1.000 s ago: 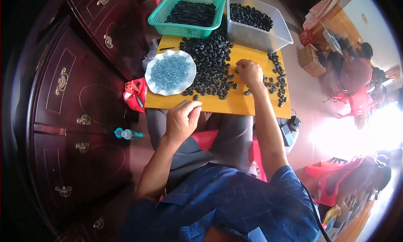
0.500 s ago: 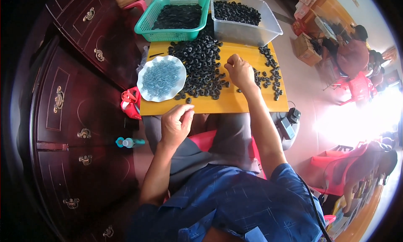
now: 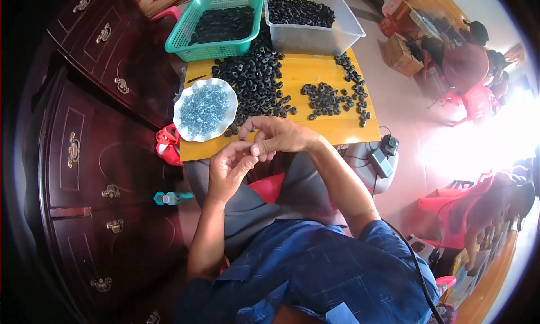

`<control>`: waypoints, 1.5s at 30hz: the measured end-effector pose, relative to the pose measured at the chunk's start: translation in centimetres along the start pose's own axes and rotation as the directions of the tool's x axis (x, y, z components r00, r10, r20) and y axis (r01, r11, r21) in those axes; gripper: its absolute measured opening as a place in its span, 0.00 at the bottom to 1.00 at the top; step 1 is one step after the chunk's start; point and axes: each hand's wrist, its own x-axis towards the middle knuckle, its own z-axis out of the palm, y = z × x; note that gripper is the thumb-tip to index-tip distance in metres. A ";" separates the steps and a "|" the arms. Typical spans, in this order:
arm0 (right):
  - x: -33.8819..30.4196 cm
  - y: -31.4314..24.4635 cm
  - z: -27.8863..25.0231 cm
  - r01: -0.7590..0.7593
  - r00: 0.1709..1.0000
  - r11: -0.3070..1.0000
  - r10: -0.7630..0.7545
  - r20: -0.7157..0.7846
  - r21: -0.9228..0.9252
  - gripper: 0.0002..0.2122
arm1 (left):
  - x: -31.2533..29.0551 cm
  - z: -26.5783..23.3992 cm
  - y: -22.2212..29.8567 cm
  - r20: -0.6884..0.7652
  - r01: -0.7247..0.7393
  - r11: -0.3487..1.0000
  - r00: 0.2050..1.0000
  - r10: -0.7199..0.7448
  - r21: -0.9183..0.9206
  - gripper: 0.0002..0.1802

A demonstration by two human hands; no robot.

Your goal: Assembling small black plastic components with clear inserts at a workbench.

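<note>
My left hand (image 3: 229, 168) and my right hand (image 3: 283, 136) meet just off the near edge of the yellow table, fingertips together. Both are closed in a pinch; whatever is between the fingers is too small or hidden to name. Just beyond them lies a heap of small black oval parts with holes (image 3: 254, 76). A white scalloped plate (image 3: 177, 108) holds many tiny clear bluish pieces (image 3: 206, 106), left of the heap. To the right is a smaller group of black parts (image 3: 324, 99).
At the table's far side stand a green plastic basket (image 3: 216, 50) and a clear plastic bin (image 3: 309, 40), both holding black parts. A dark thin tool (image 3: 197, 78) lies behind the plate. Dark drawers (image 3: 84, 155) rise on the left. Other people sit at the right.
My right hand has come from over the table's right part, back and left to my left hand. The smaller group of black parts it covered now shows. The view has shifted slightly.
</note>
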 end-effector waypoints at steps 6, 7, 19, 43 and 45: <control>-0.1 -0.4 -1.2 -0.054 0.989 0.996 0.063 0.137 -0.066 0.20 | -0.1 0.0 -0.2 0.025 0.087 0.990 0.996 -0.085 -0.114 0.09; -0.2 -0.5 -2.0 -0.006 0.996 0.996 0.014 0.092 -0.088 0.19 | -0.1 -0.1 -0.3 -0.001 0.143 0.977 0.989 -0.145 -0.159 0.08; -2.9 0.2 -19.4 -0.767 0.503 0.350 -0.190 -0.843 -0.537 0.13 | 0.3 -0.7 0.0 -0.106 0.196 0.926 0.965 -0.242 -0.324 0.07; -0.7 3.3 -20.4 -0.710 0.524 0.324 -0.351 -0.776 -0.625 0.09 | 0.2 -2.1 -0.2 -0.027 0.167 0.813 0.975 -0.219 -0.558 0.09; -0.7 3.3 -20.5 -0.707 0.547 0.277 -0.369 -0.752 -0.651 0.09 | 0.2 -1.9 -0.2 -0.023 0.177 0.810 0.973 -0.229 -0.559 0.09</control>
